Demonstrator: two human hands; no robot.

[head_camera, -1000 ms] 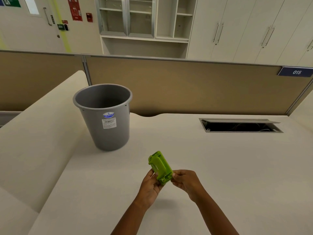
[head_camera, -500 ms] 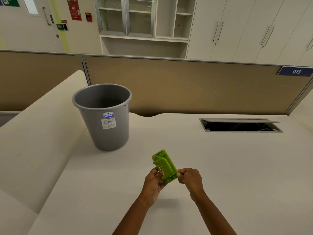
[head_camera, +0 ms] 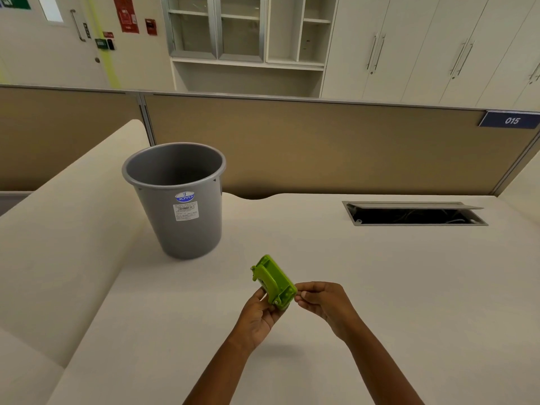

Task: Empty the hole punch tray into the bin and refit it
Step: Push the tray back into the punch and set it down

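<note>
A small lime-green hole punch (head_camera: 273,280) is held tilted above the cream desk (head_camera: 365,287), its underside turned toward me. My left hand (head_camera: 258,315) grips its lower left side from below. My right hand (head_camera: 320,301) pinches its near right end with thumb and fingertips. I cannot tell whether the tray is on the punch or off it. The grey plastic bin (head_camera: 178,200) stands upright on the desk, up and to the left of the punch, about a hand's width away. Its inside looks dark, and I cannot see its bottom.
A beige partition (head_camera: 321,147) runs along the far edge of the desk. An open cable slot (head_camera: 415,214) lies in the desk at the right. A second desk surface (head_camera: 58,229) slopes away on the left.
The punch has been turned in my hands and has shifted slightly right. My right hand's fingertips have moved along its near end. The bin has not moved.
</note>
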